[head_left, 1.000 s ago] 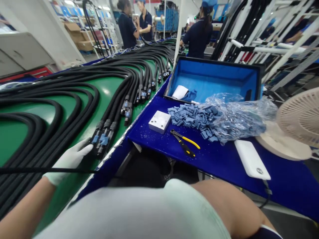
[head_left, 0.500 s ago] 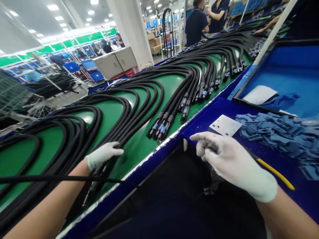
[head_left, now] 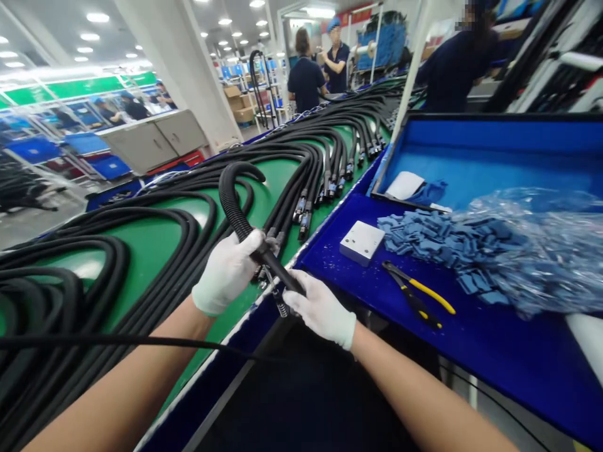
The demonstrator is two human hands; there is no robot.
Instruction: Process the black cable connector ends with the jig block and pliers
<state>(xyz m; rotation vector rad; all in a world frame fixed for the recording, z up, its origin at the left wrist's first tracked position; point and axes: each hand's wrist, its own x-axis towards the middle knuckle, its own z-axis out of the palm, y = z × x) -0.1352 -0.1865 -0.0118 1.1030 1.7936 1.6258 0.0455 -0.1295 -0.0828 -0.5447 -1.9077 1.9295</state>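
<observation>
"What's the biggest thing in view?"

"The green-topped table (head_left: 151, 248), with black corrugated cables (head_left: 330, 169) lying in curved rows, too many to count."

"And right of that table?"

"One blue-lined case (head_left: 471, 150), one plastic bag (head_left: 532, 251), a heap of blue pads (head_left: 424, 235), one white metal block (head_left: 362, 243) and one pair of yellow-handled pliers (head_left: 417, 292)."

"The hands?"

"Two, over the table's near edge, both on one lifted cable (head_left: 240, 220). Its long axis slants from upper left to lower right. The left hand (head_left: 226, 273) is closed around it; the right hand (head_left: 320, 311) grips lower down, nearer the end, and a threaded metal end (head_left: 281, 307) hangs just below — between them."
</observation>
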